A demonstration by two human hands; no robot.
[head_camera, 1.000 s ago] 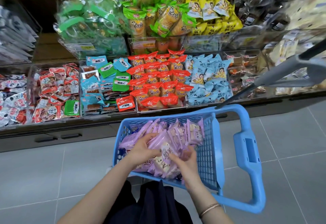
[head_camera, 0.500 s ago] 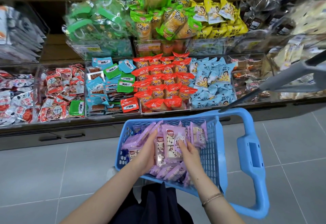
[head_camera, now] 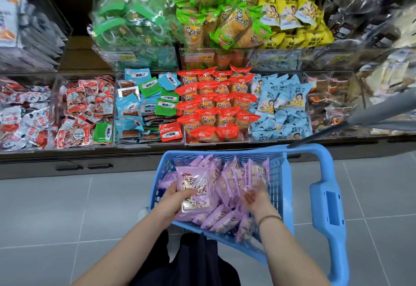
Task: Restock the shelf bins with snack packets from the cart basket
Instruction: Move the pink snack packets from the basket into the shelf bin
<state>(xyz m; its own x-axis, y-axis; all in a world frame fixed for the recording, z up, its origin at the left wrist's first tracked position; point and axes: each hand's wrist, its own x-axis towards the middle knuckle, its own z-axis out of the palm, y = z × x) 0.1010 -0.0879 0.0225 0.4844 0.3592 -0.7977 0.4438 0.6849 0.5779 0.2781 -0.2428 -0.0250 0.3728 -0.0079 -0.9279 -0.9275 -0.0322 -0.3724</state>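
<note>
Left hand [head_camera: 176,199] grips purple packet [head_camera: 198,188], long axis toward shelf [head_camera: 90,153]; right hand [head_camera: 255,197] slack.

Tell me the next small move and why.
Probably close the right hand on the purple packets standing just ahead of it. The left hand holds one packet in the basket, while the right lies open and empty among the rest.

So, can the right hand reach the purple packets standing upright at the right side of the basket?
Probably yes. The right hand is open, holds nothing and is inside the blue basket, right next to those upright packets. Nothing lies between them; the left hand holds another packet farther left.
</note>
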